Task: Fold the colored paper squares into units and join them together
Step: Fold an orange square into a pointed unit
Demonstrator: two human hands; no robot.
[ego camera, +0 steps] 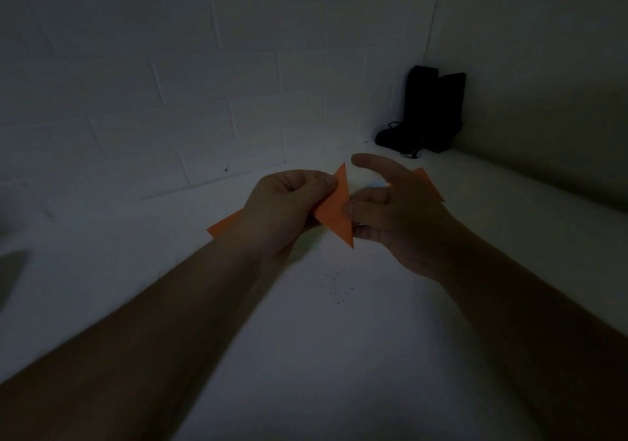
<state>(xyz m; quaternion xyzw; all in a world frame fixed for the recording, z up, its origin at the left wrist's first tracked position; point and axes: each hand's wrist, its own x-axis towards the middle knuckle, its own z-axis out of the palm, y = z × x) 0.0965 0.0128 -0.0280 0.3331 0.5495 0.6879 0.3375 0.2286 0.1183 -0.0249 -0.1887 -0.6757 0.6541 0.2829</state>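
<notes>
Held up between both hands above the white tabletop (339, 338), the orange folded unit (334, 208) stands nearly on end: long axis running from an upper tip pointing away from me toward the wall down to a lower tip pointing back at me, tilted slightly right at the bottom. Shape is a narrow pointed sliver, flat, sharp-creased, plain orange; light too dim for finer folds. My left hand (289, 203) pinches its upper left edge, fingers curled round it. My right hand (390, 216) pinches the right edge with curled middle fingers, index finger lifted clear. More orange paper shows behind each hand, left (226, 225) and right (429, 184); whether joined, I cannot tell. Dark boots (428, 114) stand in the far corner.
</notes>
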